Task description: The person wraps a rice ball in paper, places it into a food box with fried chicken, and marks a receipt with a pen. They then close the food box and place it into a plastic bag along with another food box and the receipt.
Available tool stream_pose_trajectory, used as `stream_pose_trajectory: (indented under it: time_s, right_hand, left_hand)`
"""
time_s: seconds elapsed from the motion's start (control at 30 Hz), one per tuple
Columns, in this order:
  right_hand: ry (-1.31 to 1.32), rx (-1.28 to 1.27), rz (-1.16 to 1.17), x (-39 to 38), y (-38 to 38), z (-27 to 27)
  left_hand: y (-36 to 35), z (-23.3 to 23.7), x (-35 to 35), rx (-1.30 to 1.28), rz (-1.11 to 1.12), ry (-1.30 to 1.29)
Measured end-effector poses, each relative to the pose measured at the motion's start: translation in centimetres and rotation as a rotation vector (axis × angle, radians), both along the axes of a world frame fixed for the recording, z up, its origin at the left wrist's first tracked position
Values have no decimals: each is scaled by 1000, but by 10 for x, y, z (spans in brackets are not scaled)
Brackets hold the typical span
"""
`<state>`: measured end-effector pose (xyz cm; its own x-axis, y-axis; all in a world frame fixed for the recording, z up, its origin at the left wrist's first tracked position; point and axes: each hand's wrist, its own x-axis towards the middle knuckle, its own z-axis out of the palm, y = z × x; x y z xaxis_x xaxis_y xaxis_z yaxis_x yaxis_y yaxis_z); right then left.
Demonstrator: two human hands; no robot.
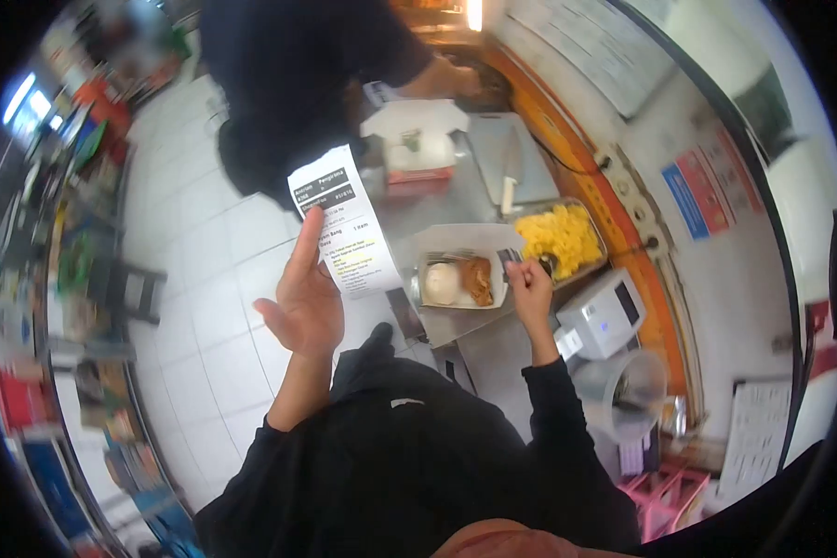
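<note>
My left hand [309,302] is raised over the floor side, its thumb spread out to the left. A long white printed receipt [358,232] is held upright between its fingers. My right hand [532,293] is closed at the right edge of an open paper food box [456,240], on a small dark grey piece I cannot make out. In that box lie a round mound of rice [443,283] and a brown piece of fried chicken [477,281]. Beside my right hand is a metal tray [593,272] of yellow scrambled egg [558,237], with something dark in it.
A person in dark clothes [298,74] stands ahead, near a second open food box [417,149]. A knife [511,177] rests on a grey cutting board [530,153]. To the right are a white label printer [604,314], a clear plastic tub [623,391] and a pink crate [670,498].
</note>
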<state>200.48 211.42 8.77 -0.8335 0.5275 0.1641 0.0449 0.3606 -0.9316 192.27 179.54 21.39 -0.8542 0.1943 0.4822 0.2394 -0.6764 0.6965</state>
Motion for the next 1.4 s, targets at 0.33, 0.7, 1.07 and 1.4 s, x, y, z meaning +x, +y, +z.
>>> stream_pose_trajectory:
  time_s: [0.33, 0.7, 1.07, 1.4]
  right_hand:
    - [120, 832, 43, -49, -28, -51]
    - [242, 862, -343, -11, -6, -10]
    - [-497, 794, -1232, 284, 134, -3]
    - [-172, 162, 194, 41, -274, -188]
  left_hand:
    - [-112, -20, 123, -13, 483, -92]
    - [-248, -40, 150, -39, 685, -55]
    - [-407, -96, 175, -113, 795, -131]
    - [-473, -78, 146, -344, 845, -132]
